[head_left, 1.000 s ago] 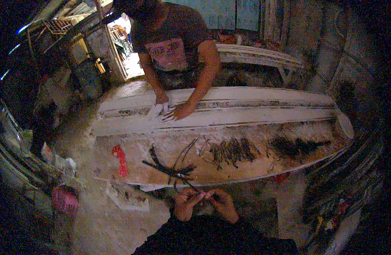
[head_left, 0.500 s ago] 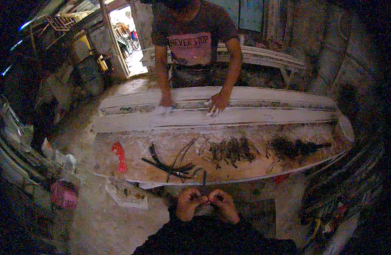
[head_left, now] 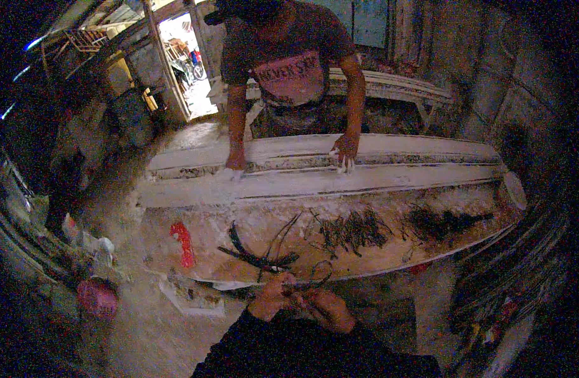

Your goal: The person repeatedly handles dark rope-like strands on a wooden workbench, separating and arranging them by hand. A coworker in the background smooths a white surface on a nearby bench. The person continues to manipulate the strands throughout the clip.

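Note:
Close together near the table's front edge, my left hand (head_left: 272, 300) and my right hand (head_left: 329, 310) are both closed around a thin dark strip (head_left: 321, 269). Part of the strip bends up in a loop above my right fingers; the rest is hidden in my grip. Just beyond my left hand, a loose bunch of dark strips (head_left: 258, 257) lies on the wood. To its right is a tangled row of short black strands (head_left: 357, 232), and farther right a denser black bundle (head_left: 447, 220). A red tool or handle (head_left: 183, 244) rests at the left.
A long table (head_left: 207, 268) with dusty white boards (head_left: 289, 179) lies before me. Across it, a person's hands (head_left: 346, 151) press on the boards. A pink bucket (head_left: 97, 297) stands on the floor at left. Long thin pieces (head_left: 510, 271) are stacked at right.
My hands have shifted slightly, and the strip that stood up straight now curves in a loop. The other person's hands have spread apart along the boards. The view has tilted a little.

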A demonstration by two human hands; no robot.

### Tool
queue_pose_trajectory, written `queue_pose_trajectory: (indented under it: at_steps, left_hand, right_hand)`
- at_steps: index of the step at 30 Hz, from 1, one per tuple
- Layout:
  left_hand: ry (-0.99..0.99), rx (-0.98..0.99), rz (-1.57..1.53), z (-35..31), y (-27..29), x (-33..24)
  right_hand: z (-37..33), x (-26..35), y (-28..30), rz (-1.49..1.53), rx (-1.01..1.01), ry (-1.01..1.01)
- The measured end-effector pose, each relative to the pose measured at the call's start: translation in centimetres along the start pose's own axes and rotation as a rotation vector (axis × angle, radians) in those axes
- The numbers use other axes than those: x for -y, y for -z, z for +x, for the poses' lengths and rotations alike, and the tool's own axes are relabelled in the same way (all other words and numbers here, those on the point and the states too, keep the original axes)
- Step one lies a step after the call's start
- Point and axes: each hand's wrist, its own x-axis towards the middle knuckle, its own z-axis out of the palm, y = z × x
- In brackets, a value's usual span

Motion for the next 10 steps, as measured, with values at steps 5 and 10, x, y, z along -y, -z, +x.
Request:
queue_pose_trajectory:
  at_steps: [5, 10]
  left_hand:
    - [-0.098, -0.085, -0.067, -0.1, -0.8, -2.0]
    - [-0.234, -0.253, 0.181, -0.3, -1.6, -2.1]
  right_hand:
    - [0.8, 0.0, -0.5, -0.088, -0.126, -0.166]
    - [1.4, 0.2, -1.1, -0.019, -0.221, -0.225]
